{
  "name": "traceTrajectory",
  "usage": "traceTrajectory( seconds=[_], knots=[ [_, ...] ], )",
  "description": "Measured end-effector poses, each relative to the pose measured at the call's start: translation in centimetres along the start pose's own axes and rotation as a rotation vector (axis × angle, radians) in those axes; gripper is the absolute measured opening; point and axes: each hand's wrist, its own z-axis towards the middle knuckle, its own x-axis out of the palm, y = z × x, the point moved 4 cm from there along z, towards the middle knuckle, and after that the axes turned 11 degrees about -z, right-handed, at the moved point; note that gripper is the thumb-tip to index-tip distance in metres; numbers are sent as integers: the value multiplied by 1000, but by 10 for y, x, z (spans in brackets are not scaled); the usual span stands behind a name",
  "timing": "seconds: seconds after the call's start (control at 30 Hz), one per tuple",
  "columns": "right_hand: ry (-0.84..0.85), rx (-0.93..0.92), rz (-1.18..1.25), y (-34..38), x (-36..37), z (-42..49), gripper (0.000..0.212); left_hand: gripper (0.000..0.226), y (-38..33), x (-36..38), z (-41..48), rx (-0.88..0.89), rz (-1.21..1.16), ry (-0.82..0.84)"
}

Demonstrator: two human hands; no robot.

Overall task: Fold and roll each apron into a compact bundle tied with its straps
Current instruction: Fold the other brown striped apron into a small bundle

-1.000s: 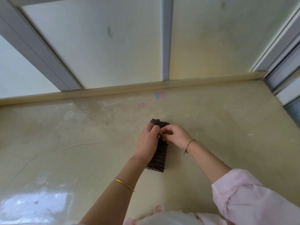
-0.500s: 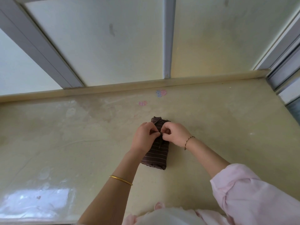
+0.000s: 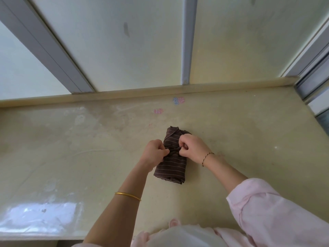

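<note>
Pink marks (image 3: 158,111) beyond apron bundle (image 3: 171,169)

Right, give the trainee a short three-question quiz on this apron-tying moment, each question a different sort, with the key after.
1. True or false: the striped apron lies rolled into a bundle on the counter.
2. What do the left hand and the right hand pinch? A the strap; B a spoon; C a towel.
3. Fill in: the gold bangle sits on the ___ forearm.
Key: 1 true; 2 A; 3 left.
</note>
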Motion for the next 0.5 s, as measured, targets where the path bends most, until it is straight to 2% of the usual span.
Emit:
traceTrajectory(
  seconds=[0.1, 0.17, 0.27, 0.33, 0.4, 0.5],
  knots=[
    [-24, 31, 2, -2, 5, -2, 10, 24, 3, 0, -2, -11, -5, -8],
    [-68, 84, 93, -6, 4, -6, 12, 20, 0, -2, -1, -26, -12, -7],
    [-170, 363, 430, -17, 3, -18, 15, 20, -4, -3, -2, -34, -9, -15],
    [-91, 533, 577, -18, 7, -26, 18, 22, -5, -1, -6, -28, -28, -9],
    [52, 577, 663, -11, 13, -31, 19, 26, -7, -2, -11, -25, -55, 4],
    [66, 602, 1021, -3, 12, -36, 28, 24, -15, -10, -14, -1, -123, 52]
  ],
)
